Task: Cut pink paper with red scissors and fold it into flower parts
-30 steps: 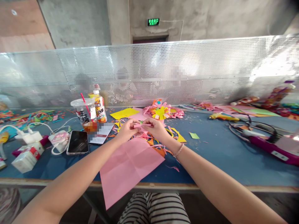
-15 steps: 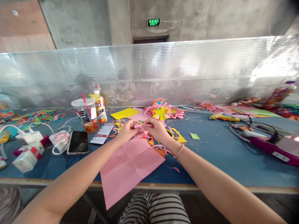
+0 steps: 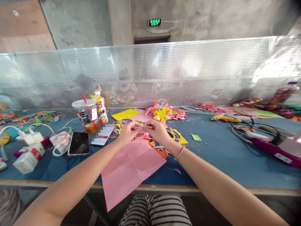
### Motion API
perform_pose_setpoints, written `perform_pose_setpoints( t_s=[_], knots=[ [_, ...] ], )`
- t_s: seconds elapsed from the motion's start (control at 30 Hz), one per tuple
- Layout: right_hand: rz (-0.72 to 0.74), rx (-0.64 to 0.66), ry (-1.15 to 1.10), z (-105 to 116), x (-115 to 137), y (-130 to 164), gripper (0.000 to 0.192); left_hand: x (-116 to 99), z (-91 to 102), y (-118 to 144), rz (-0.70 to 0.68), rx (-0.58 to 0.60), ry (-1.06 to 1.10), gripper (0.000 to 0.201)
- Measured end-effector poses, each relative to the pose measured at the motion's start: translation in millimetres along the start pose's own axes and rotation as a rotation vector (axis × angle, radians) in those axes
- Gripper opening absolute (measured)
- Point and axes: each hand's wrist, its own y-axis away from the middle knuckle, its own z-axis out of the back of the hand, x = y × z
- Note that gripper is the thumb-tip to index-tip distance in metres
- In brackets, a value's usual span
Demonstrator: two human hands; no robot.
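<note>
Between my two hands is a small folded piece of pink paper (image 3: 139, 127), pinched at both ends. My left hand (image 3: 128, 132) has thumb and fingers closed on its left end. At the other end, my right hand (image 3: 158, 131) grips it in the same way. Below them a creased pink paper sheet (image 3: 131, 171) lies on the table, one corner hanging over the front edge. Paper scraps in pink, orange and yellow (image 3: 181, 137) lie under and around my hands. Yellow scissor handles (image 3: 171, 134) show partly behind my right wrist. A pink and yellow paper flower (image 3: 162, 113) sits just beyond.
To the left are a phone (image 3: 79, 143), a plastic cup with a red straw (image 3: 85, 116), a drink bottle (image 3: 101, 108) and white chargers (image 3: 31, 138). A yellow glue gun (image 3: 225, 118) and a purple power strip (image 3: 275, 152) lie right. A perforated metal screen (image 3: 150, 75) stands behind.
The folded pink paper has turned slightly and looks thinner and flatter between my fingers. Both hands stay in nearly the same place.
</note>
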Motion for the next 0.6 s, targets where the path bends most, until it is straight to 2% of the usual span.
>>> perform_pose_setpoints(
  t_s=[0.33,0.47,0.6],
  knots=[
    [-0.004,0.012,-0.037,-0.5,-3.1,-0.9,0.014,-1.7,3.8,-1.8,-0.193,-0.059,-0.278,0.016],
    [-0.034,0.025,-0.077,1.0,-2.9,-2.9,0.014,-1.1,5.1,-3.0,-0.159,-0.061,-0.231,0.017],
    [-0.052,0.017,-0.135,2.4,-3.2,-4.5,0.016,-2.5,3.4,-2.4,-0.011,-0.050,-0.058,0.022]
  ],
)
